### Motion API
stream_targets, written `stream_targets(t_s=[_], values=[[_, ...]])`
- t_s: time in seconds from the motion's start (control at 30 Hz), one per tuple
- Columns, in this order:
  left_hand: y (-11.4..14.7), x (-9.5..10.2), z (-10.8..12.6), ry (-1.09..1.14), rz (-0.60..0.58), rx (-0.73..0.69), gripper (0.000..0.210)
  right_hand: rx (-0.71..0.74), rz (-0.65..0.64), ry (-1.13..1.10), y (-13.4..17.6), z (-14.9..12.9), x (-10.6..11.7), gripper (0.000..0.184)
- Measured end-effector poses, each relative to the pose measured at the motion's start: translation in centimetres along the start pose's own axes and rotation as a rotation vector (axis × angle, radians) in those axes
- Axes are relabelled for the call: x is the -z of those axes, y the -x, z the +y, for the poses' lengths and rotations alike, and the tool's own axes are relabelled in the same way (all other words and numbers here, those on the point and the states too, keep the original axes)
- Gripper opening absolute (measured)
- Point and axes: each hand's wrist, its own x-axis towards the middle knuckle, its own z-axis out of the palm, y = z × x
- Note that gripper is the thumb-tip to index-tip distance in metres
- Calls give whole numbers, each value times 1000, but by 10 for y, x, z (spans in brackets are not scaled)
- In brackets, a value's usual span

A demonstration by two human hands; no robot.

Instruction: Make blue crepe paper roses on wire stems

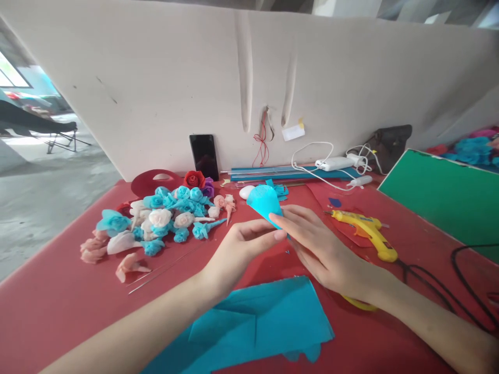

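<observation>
A bright blue crepe-paper piece (265,201), fanned wide at the top and narrow at the bottom, is held up over the red table. My left hand (245,241) pinches its narrow lower end between thumb and fingers. From the other side my right hand (325,249) closes on the same end, its fingertips lying against the paper. Below both hands lie flat sheets of blue crepe paper (280,317), partly covered by my left forearm. A yellow glue gun (366,231) rests on its side to the right of my right hand.
Blue, white and pink paper flowers (159,218) are heaped at the left, with thin wires (156,272) before them. A black phone (205,156) leans on the back wall. A white power strip (337,164) and a green board (448,197) are at right; dark cables cross the right edge.
</observation>
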Motion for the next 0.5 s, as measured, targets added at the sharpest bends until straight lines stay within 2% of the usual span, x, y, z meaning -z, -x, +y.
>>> stream_targets(t_s=[0.1, 0.27, 0.33, 0.4, 0.5], values=[[0, 0, -1, 48, -2, -17, 15, 3, -29, 61, -1, -2, 0, 66], [-1, -1, 1, 42, 33, -23, 12, 18, -30, -36, 2, 0, 2, 69], [0, -1, 2, 6, 89, -25, 9, -93, 62, -124, 3, 0, 1, 65], [2, -2, 3, -40, 138, -41, 8, -263, 145, -262, 2, -2, 1, 52], [4, -4, 4, -104, 166, -89, 4, -440, 71, -520, -1, -5, 4, 31]])
